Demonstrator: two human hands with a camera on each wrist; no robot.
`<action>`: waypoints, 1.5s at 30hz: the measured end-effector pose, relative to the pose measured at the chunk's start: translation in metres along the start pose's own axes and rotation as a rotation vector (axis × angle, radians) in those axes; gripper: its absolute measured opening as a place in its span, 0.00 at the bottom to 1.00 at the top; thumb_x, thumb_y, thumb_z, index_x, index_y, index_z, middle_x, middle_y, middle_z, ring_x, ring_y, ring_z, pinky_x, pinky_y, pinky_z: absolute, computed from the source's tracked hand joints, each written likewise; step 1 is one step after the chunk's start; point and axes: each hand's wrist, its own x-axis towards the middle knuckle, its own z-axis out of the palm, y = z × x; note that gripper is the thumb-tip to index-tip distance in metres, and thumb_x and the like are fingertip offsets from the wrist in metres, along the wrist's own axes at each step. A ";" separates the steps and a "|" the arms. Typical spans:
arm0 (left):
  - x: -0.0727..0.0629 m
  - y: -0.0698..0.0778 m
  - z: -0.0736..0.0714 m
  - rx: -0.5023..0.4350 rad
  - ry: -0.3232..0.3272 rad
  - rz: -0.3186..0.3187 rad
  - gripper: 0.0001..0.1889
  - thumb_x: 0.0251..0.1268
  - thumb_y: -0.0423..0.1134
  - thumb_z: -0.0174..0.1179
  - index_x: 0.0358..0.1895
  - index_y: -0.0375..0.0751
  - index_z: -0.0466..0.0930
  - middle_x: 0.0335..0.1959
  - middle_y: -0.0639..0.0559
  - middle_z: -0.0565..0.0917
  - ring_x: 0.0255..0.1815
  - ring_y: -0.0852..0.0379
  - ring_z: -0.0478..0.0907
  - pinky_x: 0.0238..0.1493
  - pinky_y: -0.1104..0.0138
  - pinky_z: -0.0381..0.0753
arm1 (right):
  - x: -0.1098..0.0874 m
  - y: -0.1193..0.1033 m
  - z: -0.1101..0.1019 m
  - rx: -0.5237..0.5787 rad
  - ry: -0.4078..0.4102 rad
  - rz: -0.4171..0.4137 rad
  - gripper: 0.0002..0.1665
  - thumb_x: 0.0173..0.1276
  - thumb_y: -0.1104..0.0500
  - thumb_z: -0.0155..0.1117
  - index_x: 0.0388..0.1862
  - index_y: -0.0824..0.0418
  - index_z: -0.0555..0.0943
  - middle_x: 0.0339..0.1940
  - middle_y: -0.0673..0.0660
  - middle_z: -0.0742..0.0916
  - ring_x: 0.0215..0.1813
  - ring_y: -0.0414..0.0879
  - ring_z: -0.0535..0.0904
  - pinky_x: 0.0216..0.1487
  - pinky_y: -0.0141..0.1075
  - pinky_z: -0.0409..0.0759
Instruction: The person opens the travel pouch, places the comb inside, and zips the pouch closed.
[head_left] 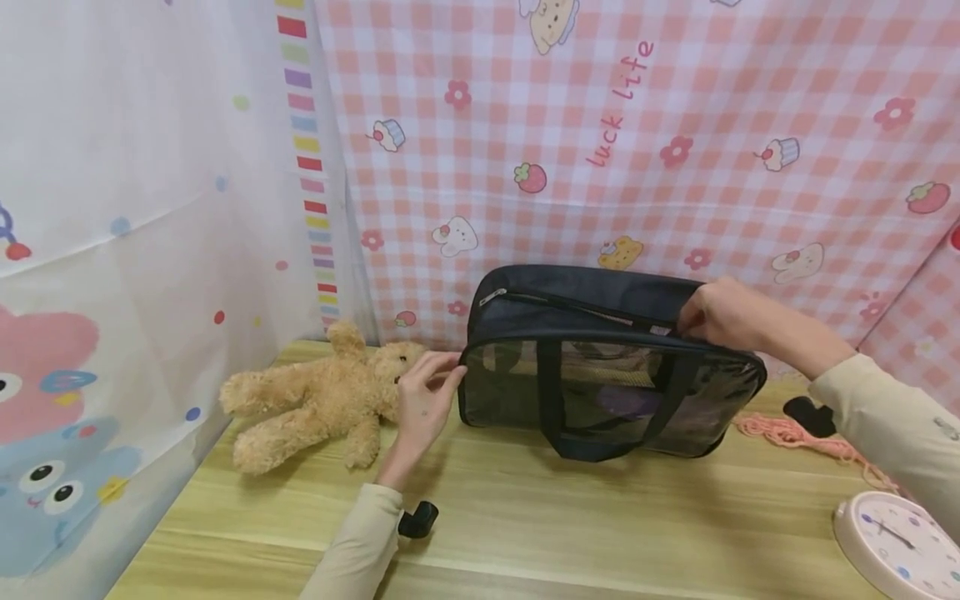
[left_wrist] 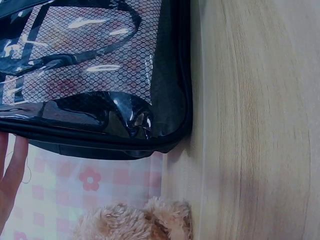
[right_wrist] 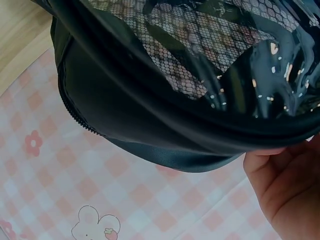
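A black bag (head_left: 600, 400) with a see-through front and two dark straps stands upright on the wooden table. Its zipper pull (head_left: 492, 297) sits at the top left, and the zip's seam gapes a little towards the right. With thumb and fingers my left hand (head_left: 429, 392) pinches the bag's left edge; in the left wrist view its fingertips (left_wrist: 17, 155) lie at the black piping. My right hand (head_left: 727, 317) grips the top right rim, some fingers hidden behind the fabric. Mesh and a purplish patch show through the clear panel.
A tan teddy bear (head_left: 322, 400) lies left of the bag, beside my left hand. Under my right arm is a bundle of pink cord (head_left: 795, 433), and a round pink clock (head_left: 892, 542) lies at the right front. A checked curtain (head_left: 465, 167) hangs close behind the bag.
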 end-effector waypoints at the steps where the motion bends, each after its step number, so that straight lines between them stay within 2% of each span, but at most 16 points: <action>1: 0.000 0.000 0.000 -0.002 -0.001 -0.001 0.08 0.55 0.19 0.63 0.40 0.25 0.82 0.34 0.37 0.81 0.35 0.43 0.80 0.34 0.54 0.83 | 0.000 0.000 0.000 -0.001 0.000 0.000 0.11 0.52 0.73 0.69 0.24 0.56 0.87 0.24 0.51 0.87 0.29 0.46 0.83 0.30 0.41 0.83; 11: -0.001 0.001 -0.001 0.010 -0.005 -0.011 0.09 0.55 0.20 0.63 0.40 0.26 0.83 0.35 0.38 0.82 0.36 0.44 0.81 0.34 0.57 0.84 | 0.007 -0.005 -0.009 0.005 -0.007 -0.007 0.08 0.53 0.73 0.68 0.26 0.61 0.87 0.24 0.53 0.87 0.26 0.43 0.82 0.29 0.40 0.83; 15: 0.000 0.000 0.000 0.004 -0.003 0.003 0.08 0.55 0.19 0.63 0.39 0.25 0.83 0.34 0.38 0.82 0.35 0.44 0.81 0.34 0.56 0.84 | 0.012 -0.009 -0.016 -0.032 0.021 -0.052 0.07 0.52 0.71 0.70 0.26 0.60 0.87 0.24 0.52 0.86 0.27 0.44 0.83 0.30 0.41 0.83; 20: 0.001 -0.001 0.001 -0.004 -0.003 0.008 0.08 0.54 0.19 0.63 0.39 0.25 0.83 0.34 0.37 0.82 0.34 0.44 0.81 0.33 0.53 0.83 | 0.022 -0.016 -0.026 -0.105 0.035 -0.059 0.04 0.54 0.66 0.72 0.28 0.58 0.87 0.24 0.50 0.86 0.28 0.43 0.81 0.29 0.41 0.81; 23: 0.001 -0.001 0.001 -0.006 0.000 0.009 0.08 0.54 0.18 0.63 0.39 0.25 0.83 0.34 0.37 0.82 0.34 0.43 0.81 0.33 0.53 0.83 | 0.030 -0.024 -0.032 -0.110 0.047 -0.064 0.03 0.56 0.65 0.72 0.30 0.58 0.87 0.25 0.50 0.85 0.29 0.43 0.81 0.29 0.41 0.80; 29: 0.001 -0.001 0.004 0.016 0.011 0.009 0.08 0.54 0.19 0.63 0.39 0.25 0.82 0.34 0.37 0.81 0.34 0.44 0.80 0.34 0.56 0.84 | 0.055 -0.046 -0.035 -0.161 0.072 -0.084 0.05 0.61 0.61 0.69 0.35 0.60 0.87 0.28 0.53 0.86 0.28 0.44 0.81 0.30 0.42 0.81; 32: -0.002 -0.016 0.002 0.023 0.011 -0.009 0.08 0.57 0.23 0.64 0.40 0.30 0.84 0.35 0.42 0.82 0.36 0.48 0.81 0.36 0.61 0.84 | 0.074 -0.058 -0.032 -0.181 0.071 -0.108 0.07 0.63 0.59 0.67 0.38 0.59 0.87 0.27 0.52 0.85 0.26 0.42 0.79 0.28 0.40 0.80; 35: -0.001 -0.017 0.000 0.026 0.010 -0.010 0.08 0.57 0.24 0.64 0.40 0.30 0.84 0.35 0.42 0.82 0.36 0.48 0.81 0.36 0.62 0.84 | 0.092 -0.071 -0.032 -0.210 0.064 -0.112 0.10 0.65 0.56 0.66 0.42 0.58 0.87 0.27 0.51 0.84 0.24 0.42 0.77 0.26 0.39 0.78; 40: 0.003 -0.002 -0.001 0.035 0.012 0.023 0.08 0.53 0.18 0.63 0.38 0.25 0.82 0.33 0.37 0.81 0.34 0.44 0.80 0.34 0.57 0.84 | 0.116 -0.091 -0.039 -0.228 0.043 -0.127 0.14 0.66 0.54 0.65 0.47 0.58 0.86 0.29 0.52 0.84 0.27 0.44 0.77 0.28 0.39 0.78; 45: -0.004 -0.021 0.003 0.019 -0.002 0.014 0.08 0.54 0.19 0.64 0.39 0.27 0.83 0.34 0.39 0.82 0.35 0.46 0.81 0.34 0.61 0.84 | 0.131 -0.107 -0.039 -0.217 0.029 -0.159 0.14 0.66 0.53 0.65 0.47 0.58 0.86 0.29 0.53 0.83 0.31 0.46 0.77 0.33 0.41 0.77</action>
